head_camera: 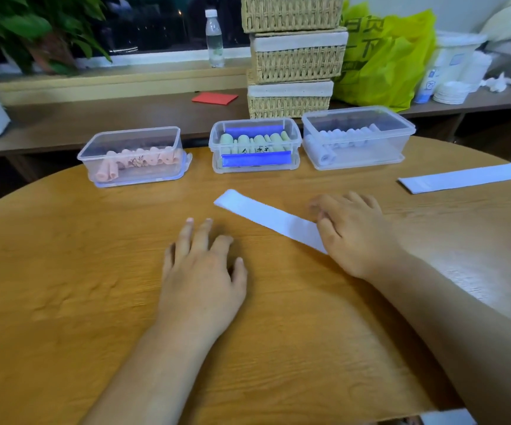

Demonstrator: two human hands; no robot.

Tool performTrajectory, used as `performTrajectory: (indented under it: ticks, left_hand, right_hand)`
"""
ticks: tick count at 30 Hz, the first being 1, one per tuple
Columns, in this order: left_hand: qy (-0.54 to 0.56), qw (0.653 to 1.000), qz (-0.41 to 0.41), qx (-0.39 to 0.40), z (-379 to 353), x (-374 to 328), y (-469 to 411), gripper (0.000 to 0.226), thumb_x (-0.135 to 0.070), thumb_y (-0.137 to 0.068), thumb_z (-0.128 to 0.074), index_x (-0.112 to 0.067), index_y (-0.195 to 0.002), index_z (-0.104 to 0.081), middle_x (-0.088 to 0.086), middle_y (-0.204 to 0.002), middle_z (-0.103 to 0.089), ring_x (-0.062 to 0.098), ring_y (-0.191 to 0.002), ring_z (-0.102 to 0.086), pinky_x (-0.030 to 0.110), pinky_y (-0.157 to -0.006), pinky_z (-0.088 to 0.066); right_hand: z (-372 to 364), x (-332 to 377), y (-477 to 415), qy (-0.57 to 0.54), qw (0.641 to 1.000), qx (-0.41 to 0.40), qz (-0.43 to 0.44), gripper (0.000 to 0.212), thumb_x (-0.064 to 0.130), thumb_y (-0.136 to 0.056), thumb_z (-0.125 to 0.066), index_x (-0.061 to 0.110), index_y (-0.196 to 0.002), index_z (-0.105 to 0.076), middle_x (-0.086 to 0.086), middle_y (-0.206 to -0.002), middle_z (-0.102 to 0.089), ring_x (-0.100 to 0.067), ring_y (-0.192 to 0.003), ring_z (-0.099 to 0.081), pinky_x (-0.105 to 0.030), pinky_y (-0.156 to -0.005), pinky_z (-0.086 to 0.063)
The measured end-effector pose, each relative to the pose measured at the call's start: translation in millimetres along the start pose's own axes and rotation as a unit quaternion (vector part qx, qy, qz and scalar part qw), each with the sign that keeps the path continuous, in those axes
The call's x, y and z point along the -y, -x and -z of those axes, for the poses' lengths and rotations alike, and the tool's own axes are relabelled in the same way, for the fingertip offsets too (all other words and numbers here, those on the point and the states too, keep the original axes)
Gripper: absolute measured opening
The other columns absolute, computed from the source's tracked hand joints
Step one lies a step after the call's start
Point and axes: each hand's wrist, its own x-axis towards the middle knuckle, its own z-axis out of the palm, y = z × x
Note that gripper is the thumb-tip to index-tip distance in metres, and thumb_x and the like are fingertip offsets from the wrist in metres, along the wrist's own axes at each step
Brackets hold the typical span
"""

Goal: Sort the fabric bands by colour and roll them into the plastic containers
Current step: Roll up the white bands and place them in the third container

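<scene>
I see a white fabric band [266, 219] on the tan wood-grain table [64, 271], and a second white band [465, 177]. The rolls are pink [137, 161], pale green [257, 142] between blue strips [255, 159], and white [340, 138]. Behind them are a lime-yellow bag [386, 56] and a red card [215, 98].

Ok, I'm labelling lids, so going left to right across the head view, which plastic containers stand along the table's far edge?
Container of pink rolls → container of green rolls, with blue clasps → container of white rolls.

band [266, 216] before three containers [255, 147], on table [64, 271]
</scene>
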Motion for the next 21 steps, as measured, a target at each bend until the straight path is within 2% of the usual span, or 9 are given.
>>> performTrajectory:
  ticks: [3,6,9,13,16,21]
  left_hand:
    - [0.024,1.0,-0.016,0.008,-2,-3,2,0.044,-0.051,-0.103,-0.043,-0.039,-0.144,-0.054,-0.01,-0.172,-0.023,0.016,-0.161,-0.002,0.044,-0.128,-0.018]
    - [0.061,0.998,-0.027,0.016,-4,-1,1,0.04,-0.048,-0.103,-0.047,-0.042,-0.142,-0.055,-0.013,-0.169,-0.028,0.014,-0.16,-0.006,0.044,-0.128,-0.02]
    - [0.093,0.995,-0.025,0.032,-5,0,3,0.04,-0.049,-0.104,-0.048,-0.045,-0.143,-0.054,-0.016,-0.168,-0.031,0.013,-0.16,-0.01,0.046,-0.128,-0.02]
    - [0.084,0.994,-0.044,0.045,-1,-2,8,0.042,-0.055,-0.103,-0.047,-0.048,-0.145,-0.052,-0.018,-0.168,-0.031,0.01,-0.159,-0.01,0.044,-0.128,-0.016]
    - [0.097,0.991,-0.064,0.058,1,-5,12,0.044,-0.059,-0.102,-0.049,-0.05,-0.144,-0.052,-0.02,-0.167,-0.031,0.009,-0.159,-0.012,0.043,-0.129,-0.015]
    - [0.105,0.989,-0.075,0.069,1,-6,15,0.046,-0.062,-0.101,-0.049,-0.052,-0.146,-0.051,-0.021,-0.166,-0.033,0.009,-0.158,-0.016,0.042,-0.128,-0.014]
  right_hand:
    - [10,12,33,-0.111,0.993,-0.012,-0.024,0.045,0.036,-0.096,-0.027,0.037,-0.12,-0.064,0.021,-0.104,-0.071,-0.012,-0.103,-0.058,-0.042,-0.095,-0.045]
    - [13,22,58,-0.237,0.97,-0.015,-0.05,0.039,0.03,-0.096,-0.035,0.039,-0.114,-0.067,0.024,-0.095,-0.072,-0.002,-0.102,-0.063,-0.035,-0.089,-0.051]
    - [12,27,73,-0.242,0.97,-0.01,-0.021,0.031,0.02,-0.101,-0.046,0.038,-0.109,-0.071,0.029,-0.101,-0.072,-0.001,-0.106,-0.063,-0.032,-0.089,-0.052]
    - [13,27,83,-0.251,0.968,0.006,0.011,0.035,0.013,-0.096,-0.057,0.039,-0.113,-0.073,0.031,-0.105,-0.071,-0.003,-0.101,-0.064,-0.031,-0.088,-0.054]
    - [13,25,87,-0.26,0.965,0.008,0.03,0.038,0.009,-0.093,-0.061,0.039,-0.115,-0.073,0.029,-0.106,-0.071,-0.003,-0.109,-0.065,-0.033,-0.094,-0.056]
    - [13,22,88,-0.283,0.959,0.014,0.025,0.038,0.007,-0.096,-0.063,0.038,-0.114,-0.074,0.023,-0.105,-0.073,-0.001,-0.108,-0.067,-0.024,-0.094,-0.055]
